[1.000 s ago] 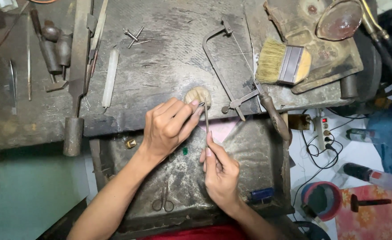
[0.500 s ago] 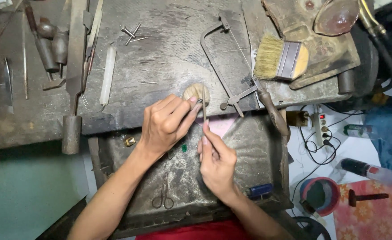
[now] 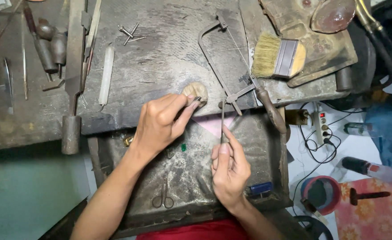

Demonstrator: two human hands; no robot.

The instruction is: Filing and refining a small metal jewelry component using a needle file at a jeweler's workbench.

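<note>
- On the worn grey workbench (image 3: 169, 58), at its front edge, one round tan wooden peg (image 3: 195, 92) is seen; the fingertips of the left hand (image 3: 160, 126) are closed on a small dark piece pressed against it. What the piece is cannot be told.
- Just right of the peg, one thin metal tool with a slender shaft (image 3: 223, 120) is held upright, pinched between thumb and fingers of the right hand (image 3: 229, 171); its tip stands near the peg, apart from the left fingertips.
- One jeweller's saw with a dark metal frame and brown wooden handle (image 3: 245, 84) is laid on the bench, just right of the peg.
- One flat paintbrush with pale bristles and a yellow handle (image 3: 278, 58) is laid further right, on a worn brown slab.
- One translucent white stick (image 3: 106, 73) is laid left of centre.
- A few small metal pins (image 3: 129, 33) are scattered near the top.
- Two dark wooden-handled gravers (image 3: 51, 44) and one long metal file (image 3: 73, 75) are ranged at the far left.
- Below the bench edge, one shallow grey tray (image 3: 267, 146) is hung. Held in it: one pair of small scissors (image 3: 163, 195), one blue lighter (image 3: 259, 188), one small green stone (image 3: 183, 147). Both hands are placed over this tray.
- On the floor at the right, one white power strip (image 3: 322, 126) is seen.
</note>
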